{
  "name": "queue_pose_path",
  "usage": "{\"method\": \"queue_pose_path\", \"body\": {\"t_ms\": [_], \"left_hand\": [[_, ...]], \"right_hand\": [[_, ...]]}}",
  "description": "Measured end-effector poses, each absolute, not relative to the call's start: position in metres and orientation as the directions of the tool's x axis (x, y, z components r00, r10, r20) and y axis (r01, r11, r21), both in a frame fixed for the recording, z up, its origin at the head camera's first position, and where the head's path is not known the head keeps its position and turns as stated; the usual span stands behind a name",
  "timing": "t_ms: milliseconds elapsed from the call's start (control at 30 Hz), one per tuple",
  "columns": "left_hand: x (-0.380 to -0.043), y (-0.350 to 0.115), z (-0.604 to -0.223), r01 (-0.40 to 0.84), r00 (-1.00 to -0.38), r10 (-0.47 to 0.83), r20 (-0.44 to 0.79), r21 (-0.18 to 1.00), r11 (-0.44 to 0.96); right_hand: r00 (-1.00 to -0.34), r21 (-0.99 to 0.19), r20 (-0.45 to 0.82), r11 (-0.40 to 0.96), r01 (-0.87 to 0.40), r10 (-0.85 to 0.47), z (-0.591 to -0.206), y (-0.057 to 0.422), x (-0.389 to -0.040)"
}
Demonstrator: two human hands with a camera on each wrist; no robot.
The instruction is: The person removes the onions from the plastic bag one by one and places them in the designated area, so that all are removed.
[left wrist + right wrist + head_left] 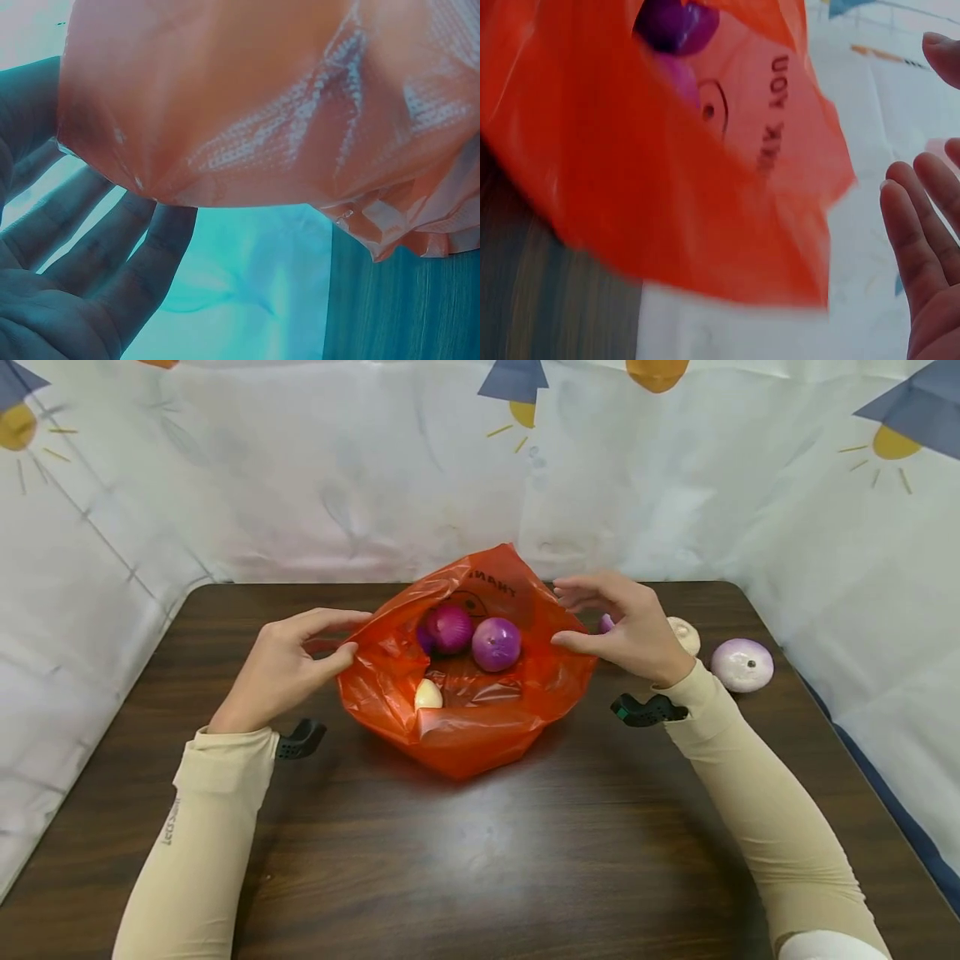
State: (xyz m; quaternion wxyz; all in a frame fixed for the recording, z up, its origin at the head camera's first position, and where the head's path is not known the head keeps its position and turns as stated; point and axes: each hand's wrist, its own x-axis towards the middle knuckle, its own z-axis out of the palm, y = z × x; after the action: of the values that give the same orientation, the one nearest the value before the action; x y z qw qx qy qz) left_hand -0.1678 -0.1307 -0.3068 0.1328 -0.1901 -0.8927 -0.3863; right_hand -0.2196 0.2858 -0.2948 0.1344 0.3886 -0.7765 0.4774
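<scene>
On the dark wooden table point(480, 877), your red plastic bag point(465, 743) stands at the middle, its mouth spread wide. Your left hand point(281, 664) is clamped on its left rim, between thumb and fingers; your right hand point(633, 627) has thumb and fingers apart beside its right edge. A pale purple onion point(742, 665) sits far right. Two purple onions point(497, 644) lie inside the bag. A cream bulb point(684, 635), partly hidden, lies behind your right wrist. A pale clove point(428, 695) shows at the bag's near left.
</scene>
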Motion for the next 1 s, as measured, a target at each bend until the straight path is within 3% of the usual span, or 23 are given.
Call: {"method": "queue_pose_path", "body": {"t_ms": [267,1000], "left_hand": [[-0.168,-0.13,-0.306,0.446,-0.892,0.241,0.383,0.648,0.617],[-0.167,-0.131,-0.305,0.445,-0.892,0.254,0.373,0.633,0.633]], "right_hand": [[-0.616,-0.651,0.579,0.153,-0.744,-0.534,-0.3,0.246,-0.221],[-0.646,-0.696,0.396,0.246,-0.675,-0.652,-0.325,0.174,-0.208]]}}
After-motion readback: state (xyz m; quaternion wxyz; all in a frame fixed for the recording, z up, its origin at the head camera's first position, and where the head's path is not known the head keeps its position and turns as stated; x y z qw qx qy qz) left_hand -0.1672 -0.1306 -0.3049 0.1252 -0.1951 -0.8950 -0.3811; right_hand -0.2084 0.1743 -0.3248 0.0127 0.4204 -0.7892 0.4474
